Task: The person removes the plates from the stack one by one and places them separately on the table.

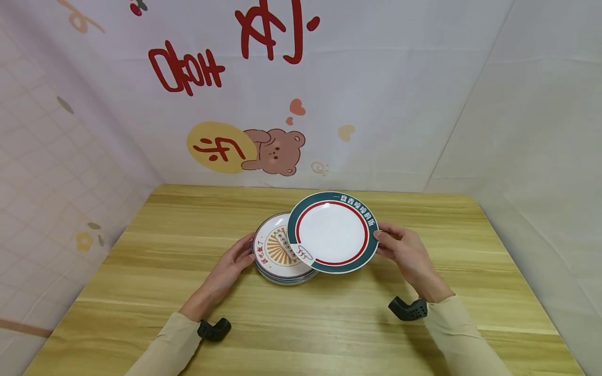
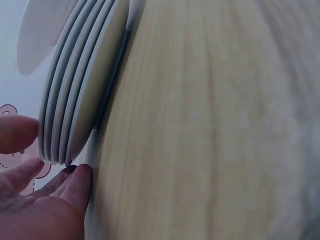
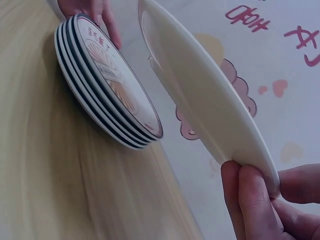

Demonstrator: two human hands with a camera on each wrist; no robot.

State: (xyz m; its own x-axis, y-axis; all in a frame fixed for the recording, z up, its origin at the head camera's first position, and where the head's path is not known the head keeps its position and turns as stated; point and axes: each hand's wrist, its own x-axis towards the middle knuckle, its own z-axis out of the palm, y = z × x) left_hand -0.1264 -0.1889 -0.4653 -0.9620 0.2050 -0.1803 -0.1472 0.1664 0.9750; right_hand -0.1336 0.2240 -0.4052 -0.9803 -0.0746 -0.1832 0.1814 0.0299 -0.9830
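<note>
A stack of several round plates [image 1: 271,224] sits on the table, the top one white with an orange ray pattern and red characters. My left hand [image 1: 233,260] holds the stack at its left edge; in the left wrist view the thumb [image 2: 17,134] lies at the upper rim and the fingers [image 2: 75,187] at the lower rims. My right hand [image 1: 408,254] pinches the right rim of a larger plate [image 1: 331,230] with a green border and red ring. This plate is raised and tilted, covering part of the stack in the head view; the right wrist view shows a gap between them.
The stack rests on a wood-grain table [image 1: 301,334]. A white printed backdrop [image 1: 376,94] with red characters and a bear rises behind its far edge, and pale walls flank both sides. Black curved devices [image 1: 408,309] are worn on both wrists.
</note>
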